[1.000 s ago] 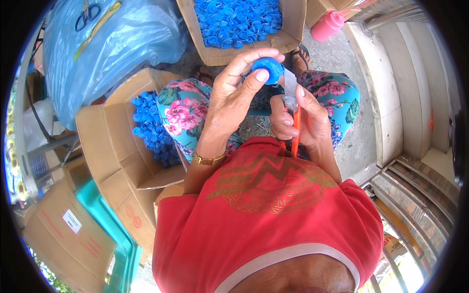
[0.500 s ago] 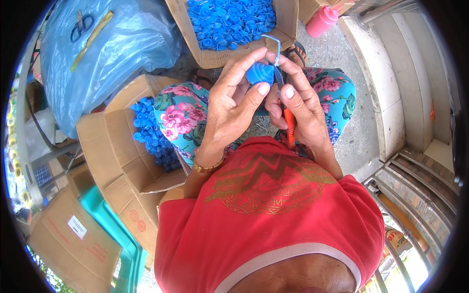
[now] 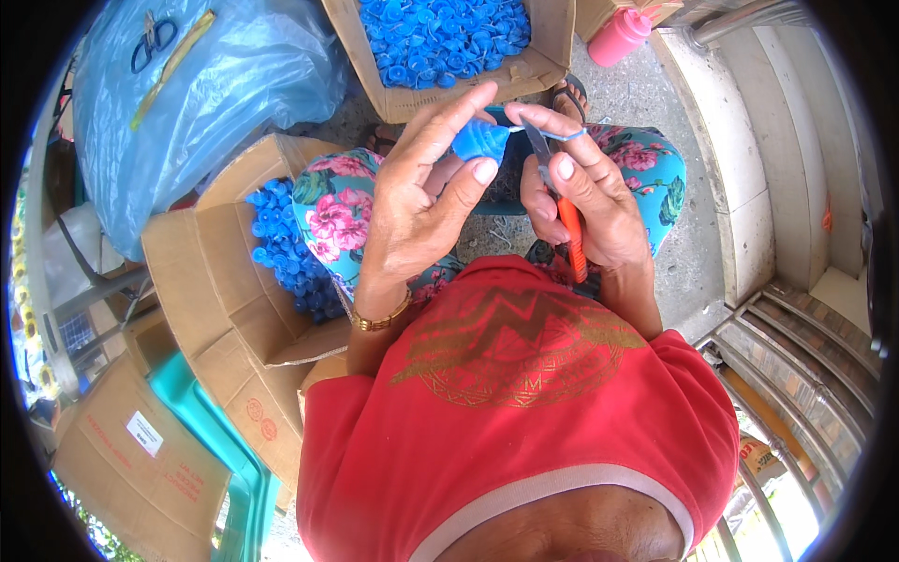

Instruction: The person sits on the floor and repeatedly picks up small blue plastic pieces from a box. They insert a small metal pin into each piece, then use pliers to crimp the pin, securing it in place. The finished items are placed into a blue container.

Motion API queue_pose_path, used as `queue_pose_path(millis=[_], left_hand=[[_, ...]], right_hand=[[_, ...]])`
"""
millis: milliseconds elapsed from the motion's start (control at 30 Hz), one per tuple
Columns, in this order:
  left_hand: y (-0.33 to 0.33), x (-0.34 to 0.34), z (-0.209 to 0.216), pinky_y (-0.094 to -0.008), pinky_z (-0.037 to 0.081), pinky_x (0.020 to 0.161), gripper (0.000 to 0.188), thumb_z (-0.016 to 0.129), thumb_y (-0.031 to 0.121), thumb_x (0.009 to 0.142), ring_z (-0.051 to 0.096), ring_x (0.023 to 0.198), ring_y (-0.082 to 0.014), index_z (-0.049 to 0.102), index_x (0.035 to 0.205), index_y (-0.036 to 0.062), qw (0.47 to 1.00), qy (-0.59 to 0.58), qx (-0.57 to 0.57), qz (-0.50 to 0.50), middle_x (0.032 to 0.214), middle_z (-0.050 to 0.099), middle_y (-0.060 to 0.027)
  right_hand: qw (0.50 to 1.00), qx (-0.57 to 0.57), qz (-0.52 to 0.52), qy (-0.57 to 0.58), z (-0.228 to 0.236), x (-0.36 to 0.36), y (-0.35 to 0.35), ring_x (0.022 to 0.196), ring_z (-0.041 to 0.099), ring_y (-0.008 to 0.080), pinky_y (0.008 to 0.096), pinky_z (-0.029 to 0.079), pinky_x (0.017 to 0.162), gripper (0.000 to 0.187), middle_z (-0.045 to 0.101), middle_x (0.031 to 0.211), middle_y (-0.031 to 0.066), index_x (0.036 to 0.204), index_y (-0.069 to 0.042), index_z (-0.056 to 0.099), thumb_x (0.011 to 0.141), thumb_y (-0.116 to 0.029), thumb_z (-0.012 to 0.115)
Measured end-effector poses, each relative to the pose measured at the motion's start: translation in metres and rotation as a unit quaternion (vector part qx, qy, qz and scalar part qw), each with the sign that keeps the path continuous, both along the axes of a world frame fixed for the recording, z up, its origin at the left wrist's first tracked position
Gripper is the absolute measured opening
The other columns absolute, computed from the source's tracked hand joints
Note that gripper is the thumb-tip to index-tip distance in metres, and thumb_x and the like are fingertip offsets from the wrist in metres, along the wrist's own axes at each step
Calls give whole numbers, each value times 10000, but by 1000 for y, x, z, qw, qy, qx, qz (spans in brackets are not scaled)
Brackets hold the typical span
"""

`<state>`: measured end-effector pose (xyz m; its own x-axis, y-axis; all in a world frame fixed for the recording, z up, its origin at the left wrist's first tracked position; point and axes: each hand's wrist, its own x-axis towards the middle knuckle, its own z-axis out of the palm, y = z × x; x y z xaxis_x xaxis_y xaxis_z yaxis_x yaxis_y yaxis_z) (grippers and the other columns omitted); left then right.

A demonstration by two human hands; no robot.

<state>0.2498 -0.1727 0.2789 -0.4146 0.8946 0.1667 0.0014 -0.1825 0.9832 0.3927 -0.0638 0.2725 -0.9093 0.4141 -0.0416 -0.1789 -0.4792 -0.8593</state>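
Note:
My left hand (image 3: 409,208) grips a small rounded blue plastic piece (image 3: 480,140) between its thumb and fingers. In my right hand (image 3: 604,208) is a utility knife (image 3: 571,234) with an orange handle, its grey blade pointing up and toward the piece. A thin blue strip (image 3: 565,137) runs from the tip of the piece across the blade to the right index finger. From this view I cannot tell whether the strip is still joined to the piece. Both hands are above my lap, close together.
A cardboard box (image 3: 552,70) of blue pieces stands ahead; another box (image 3: 201,272) at the left holds more. Scissors (image 3: 153,42) and a yellowish strip (image 3: 173,70) lie on a blue plastic bag (image 3: 215,112). A pink bottle (image 3: 618,39) stands at far right, metal railings (image 3: 796,375) nearer.
The hands have moved slightly apart, the left going left with the blue piece. The knife blade now shows more, and the blue strip, upright before, lies sideways toward the right.

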Motion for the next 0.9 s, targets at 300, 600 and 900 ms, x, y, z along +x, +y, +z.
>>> queue_pose_path(millis=[300, 600, 900], left_hand=[[7, 16, -2, -237, 454, 800, 530, 665, 125, 824, 544, 927, -126, 414, 1268, -19, 988, -155, -20, 5, 1009, 547, -65], [0, 13, -3, -215, 444, 621, 394, 484, 164, 926, 505, 710, -80, 412, 1279, 4, 997, -44, -57, 22, 856, 547, -28], [-7, 11, 2, -234, 446, 666, 332, 489, 213, 918, 495, 736, -72, 497, 1192, 25, 992, -103, -67, -13, 875, 561, -22]], right_hand=[[664, 702, -225, -128, -8, -19, -11, 559, 563, 224, 337, 467, 475, 506, 504, 662, 71, 1239, -130, 555, 743, -84, 640], [783, 592, -179, -66, 0, -19, -5, 697, 637, 291, 354, 507, 567, 504, 639, 887, 139, 1260, -76, 514, 772, -89, 639], [713, 671, -188, -81, 14, -14, -2, 690, 619, 281, 349, 509, 601, 493, 639, 912, 136, 1238, -75, 534, 760, -76, 651]])
